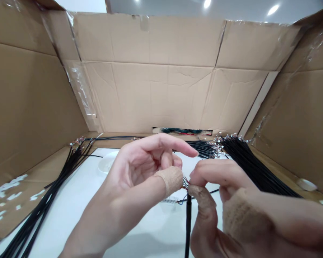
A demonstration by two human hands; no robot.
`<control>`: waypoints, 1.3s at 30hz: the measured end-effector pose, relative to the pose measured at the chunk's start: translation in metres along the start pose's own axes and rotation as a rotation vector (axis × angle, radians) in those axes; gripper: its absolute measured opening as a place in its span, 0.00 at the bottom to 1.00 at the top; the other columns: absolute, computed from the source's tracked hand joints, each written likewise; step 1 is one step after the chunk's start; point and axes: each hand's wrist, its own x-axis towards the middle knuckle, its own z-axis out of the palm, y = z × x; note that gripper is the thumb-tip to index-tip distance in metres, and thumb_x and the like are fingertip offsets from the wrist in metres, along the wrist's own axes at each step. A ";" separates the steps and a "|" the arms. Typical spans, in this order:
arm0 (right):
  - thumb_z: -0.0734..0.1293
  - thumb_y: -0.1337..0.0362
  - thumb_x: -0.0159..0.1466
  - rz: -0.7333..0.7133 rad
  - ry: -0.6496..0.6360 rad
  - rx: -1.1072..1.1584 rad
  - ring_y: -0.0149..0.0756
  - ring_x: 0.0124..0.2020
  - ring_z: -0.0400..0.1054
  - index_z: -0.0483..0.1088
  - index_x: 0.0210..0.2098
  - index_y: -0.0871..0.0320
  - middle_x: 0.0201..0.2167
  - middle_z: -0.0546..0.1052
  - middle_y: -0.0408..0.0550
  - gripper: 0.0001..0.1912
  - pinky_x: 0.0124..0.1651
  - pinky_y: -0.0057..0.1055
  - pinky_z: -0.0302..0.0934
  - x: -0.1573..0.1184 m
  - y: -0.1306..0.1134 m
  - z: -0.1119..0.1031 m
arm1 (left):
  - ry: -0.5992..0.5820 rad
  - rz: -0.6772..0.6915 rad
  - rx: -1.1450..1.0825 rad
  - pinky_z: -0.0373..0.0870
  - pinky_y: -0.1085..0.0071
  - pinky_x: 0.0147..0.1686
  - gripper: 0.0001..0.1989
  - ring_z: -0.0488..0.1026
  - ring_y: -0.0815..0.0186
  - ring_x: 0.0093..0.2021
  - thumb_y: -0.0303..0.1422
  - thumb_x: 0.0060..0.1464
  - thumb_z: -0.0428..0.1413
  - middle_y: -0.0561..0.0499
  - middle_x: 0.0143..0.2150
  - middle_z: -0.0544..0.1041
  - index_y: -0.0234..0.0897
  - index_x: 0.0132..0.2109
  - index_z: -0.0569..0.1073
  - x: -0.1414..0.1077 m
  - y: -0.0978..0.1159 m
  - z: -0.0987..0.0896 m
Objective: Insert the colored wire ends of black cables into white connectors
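Upright at centre stands a black cable (188, 225) with thin coloured wires (185, 184) fanning from its stripped top end. My right hand (231, 200) pinches the cable at the base of these wires, between thumb and index finger. To its left is my left hand (148, 172), index finger stretched out and apart from the thumb, the other fingers curled. Its taped thumb tip lies right beside the wires; whether it touches them I cannot tell. Tan tape also wraps parts of my right hand. Behind the hands lies a clear piece with wires (171, 200), partly hidden.
Bundles of black cables lie at left (56, 186), at right (258, 168) and at the back (204, 147), with small white connectors on their ends. White bits (8, 190) are scattered at left. A white dish (106, 163) sits behind my left hand. Cardboard walls (156, 89) surround the white work surface (140, 229).
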 end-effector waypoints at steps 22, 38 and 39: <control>0.69 0.64 0.65 0.181 0.219 0.446 0.27 0.31 0.65 0.59 0.33 0.55 0.29 0.69 0.38 0.13 0.36 0.27 0.63 0.049 0.023 -0.011 | 0.142 0.008 -0.362 0.73 0.79 0.38 0.06 0.75 0.72 0.34 0.31 0.49 0.69 0.52 0.32 0.79 0.35 0.34 0.81 0.031 -0.028 0.010; 0.73 0.59 0.64 0.336 -0.213 0.545 0.20 0.20 0.66 0.64 0.36 0.56 0.22 0.71 0.34 0.13 0.24 0.16 0.62 0.057 0.008 -0.044 | -0.249 -0.287 -0.298 0.69 0.78 0.22 0.15 0.73 0.74 0.20 0.37 0.47 0.70 0.55 0.25 0.75 0.32 0.31 0.74 0.033 -0.041 0.011; 0.73 0.59 0.63 0.367 -0.237 0.539 0.20 0.19 0.66 0.64 0.38 0.56 0.22 0.72 0.35 0.14 0.24 0.17 0.63 0.057 0.008 -0.046 | -0.246 -0.279 -0.285 0.68 0.79 0.22 0.15 0.72 0.75 0.19 0.36 0.47 0.70 0.55 0.25 0.76 0.32 0.32 0.74 0.033 -0.041 0.011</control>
